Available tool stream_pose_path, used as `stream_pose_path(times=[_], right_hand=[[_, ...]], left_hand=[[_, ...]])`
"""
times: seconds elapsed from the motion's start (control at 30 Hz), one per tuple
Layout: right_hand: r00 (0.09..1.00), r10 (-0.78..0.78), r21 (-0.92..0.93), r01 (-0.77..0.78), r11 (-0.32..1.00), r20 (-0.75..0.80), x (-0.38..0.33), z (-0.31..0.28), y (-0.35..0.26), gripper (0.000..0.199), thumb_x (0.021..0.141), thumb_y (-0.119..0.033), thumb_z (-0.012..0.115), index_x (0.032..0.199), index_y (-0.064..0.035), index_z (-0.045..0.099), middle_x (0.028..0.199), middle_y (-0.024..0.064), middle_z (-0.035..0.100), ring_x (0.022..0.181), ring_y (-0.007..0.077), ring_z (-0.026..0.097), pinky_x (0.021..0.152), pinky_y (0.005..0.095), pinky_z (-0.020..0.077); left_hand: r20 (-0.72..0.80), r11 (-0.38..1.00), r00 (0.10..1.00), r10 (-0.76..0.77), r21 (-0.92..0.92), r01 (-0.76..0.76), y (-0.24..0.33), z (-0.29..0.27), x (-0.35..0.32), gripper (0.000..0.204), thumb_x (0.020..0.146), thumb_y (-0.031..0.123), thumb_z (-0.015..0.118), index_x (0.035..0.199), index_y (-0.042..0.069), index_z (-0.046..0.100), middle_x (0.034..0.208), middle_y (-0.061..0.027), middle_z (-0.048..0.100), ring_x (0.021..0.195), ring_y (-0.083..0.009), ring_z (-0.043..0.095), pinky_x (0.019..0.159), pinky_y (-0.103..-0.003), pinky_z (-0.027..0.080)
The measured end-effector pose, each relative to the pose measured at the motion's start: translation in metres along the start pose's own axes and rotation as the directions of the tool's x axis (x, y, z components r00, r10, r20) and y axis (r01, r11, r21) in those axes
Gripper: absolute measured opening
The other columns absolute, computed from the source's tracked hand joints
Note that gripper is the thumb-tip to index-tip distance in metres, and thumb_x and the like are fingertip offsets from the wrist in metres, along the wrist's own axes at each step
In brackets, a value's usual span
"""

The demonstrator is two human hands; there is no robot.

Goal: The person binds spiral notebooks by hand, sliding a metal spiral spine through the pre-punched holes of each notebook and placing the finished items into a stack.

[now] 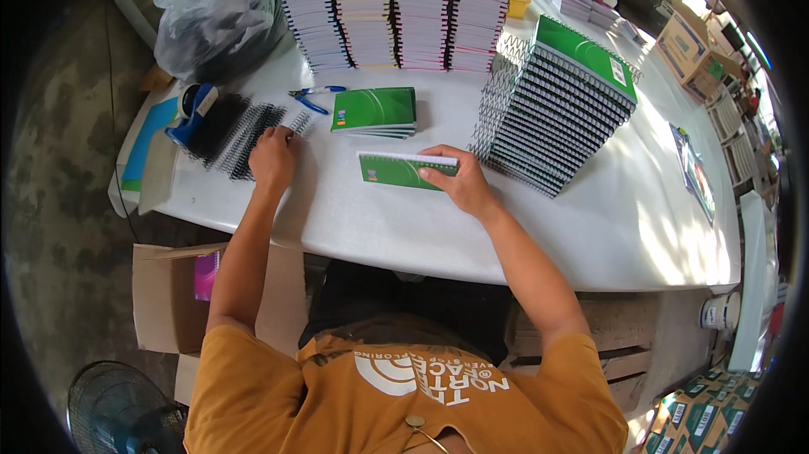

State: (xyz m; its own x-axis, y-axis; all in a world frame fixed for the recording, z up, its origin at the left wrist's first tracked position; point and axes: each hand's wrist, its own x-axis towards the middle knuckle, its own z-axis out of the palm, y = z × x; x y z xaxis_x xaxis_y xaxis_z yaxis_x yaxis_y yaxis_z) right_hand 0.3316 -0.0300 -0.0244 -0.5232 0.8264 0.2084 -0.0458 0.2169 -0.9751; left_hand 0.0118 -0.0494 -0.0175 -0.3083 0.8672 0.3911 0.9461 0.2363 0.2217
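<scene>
Right hand (459, 183) flat on a green notebook (407, 170), fingers spread and pressing its right end down on the white table (522, 227). Left hand (273, 159) curled among black wire spirals (238, 130), fingertips on one at the right edge of the pile; whether pinching it or only touching, cannot tell. Just behind the notebook, a small stack of green notebooks (375, 111), unbound. Beside that, blue-handled pliers (310, 97). Left of the spirals, a blue tape dispenser (192, 110). To the right, a slanting stack of bound green notebooks (556, 113). Farther back, tall piles of white pads (396, 8) and a grey plastic bag (215, 12). Below the table's left, a cardboard box (164, 298)
</scene>
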Motion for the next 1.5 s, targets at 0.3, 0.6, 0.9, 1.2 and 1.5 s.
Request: stream_pose_path(times=[0.3, 0.6, 0.9, 1.2, 1.5], right_hand=[[0.998, -0.059, 0.136, 0.063, 0.989, -0.036, 0.001, 0.004, 0.003, 0.031, 0.082, -0.009, 0.065, 0.112, -0.0056, 0.056, 0.103, 0.0064, 0.062, 0.093, 0.0098, 0.056, 0.084, 0.0221, 0.0447], [0.997, 0.076, 0.190, -0.071, 0.979, -0.016, -0.002, 0.009, 0.011, 0.029, 0.084, -0.009, 0.064, 0.111, 0.0018, 0.061, 0.102, 0.0063, 0.065, 0.091, 0.0082, 0.056, 0.083, 0.0218, 0.0457], [0.999, 0.023, 0.152, -0.019, 0.988, -0.029, -0.004, 0.013, 0.011, 0.029, 0.084, -0.006, 0.063, 0.112, 0.0020, 0.060, 0.102, 0.0059, 0.065, 0.089, 0.0076, 0.056, 0.082, 0.0209, 0.0460], [0.996, -0.012, 0.100, 0.021, 0.995, -0.085, -0.005, 0.016, 0.017, 0.028, 0.084, -0.006, 0.063, 0.110, 0.0023, 0.061, 0.101, 0.0058, 0.066, 0.086, 0.0073, 0.056, 0.079, 0.0205, 0.0463], [0.997, -0.072, -0.044, 0.071, 0.997, -0.013, -0.008, 0.013, 0.011, 0.025, 0.082, -0.006, 0.065, 0.107, -0.0003, 0.064, 0.093, 0.0048, 0.068, 0.081, 0.0057, 0.056, 0.074, 0.0202, 0.0468]], left_hand=[[0.238, 0.572, 0.970, 0.056, -0.803, 0.164, 0.030, -0.044, 0.001, 0.020, 0.089, 0.015, 0.045, 0.097, -0.001, 0.054, 0.081, -0.0077, 0.058, 0.061, -0.0132, 0.044, 0.059, -0.024, 0.040], [0.441, 0.768, 0.842, 0.310, -0.638, 0.051, 0.063, -0.039, -0.045, 0.041, 0.095, 0.039, 0.042, 0.107, 0.001, 0.053, 0.074, -0.0162, 0.060, 0.070, -0.0289, 0.057, 0.070, -0.034, 0.044], [0.614, 0.773, 0.758, 0.219, -0.584, 0.249, 0.069, -0.046, -0.029, 0.037, 0.095, 0.035, 0.045, 0.084, 0.001, 0.053, 0.065, 0.0001, 0.043, 0.059, -0.0079, 0.036, 0.054, -0.023, 0.034], [0.590, 0.707, 0.739, 0.326, -0.671, 0.224, 0.071, -0.047, -0.029, 0.044, 0.095, 0.040, 0.043, 0.077, 0.002, 0.057, 0.056, 0.0034, 0.038, 0.052, -0.0055, 0.033, 0.049, -0.021, 0.029], [0.757, 0.515, 0.615, 0.221, -0.626, 0.586, 0.074, -0.050, -0.006, 0.051, 0.095, 0.045, 0.039, 0.069, 0.004, 0.054, 0.048, 0.0034, 0.035, 0.040, -0.0059, 0.027, 0.037, -0.022, 0.022]])
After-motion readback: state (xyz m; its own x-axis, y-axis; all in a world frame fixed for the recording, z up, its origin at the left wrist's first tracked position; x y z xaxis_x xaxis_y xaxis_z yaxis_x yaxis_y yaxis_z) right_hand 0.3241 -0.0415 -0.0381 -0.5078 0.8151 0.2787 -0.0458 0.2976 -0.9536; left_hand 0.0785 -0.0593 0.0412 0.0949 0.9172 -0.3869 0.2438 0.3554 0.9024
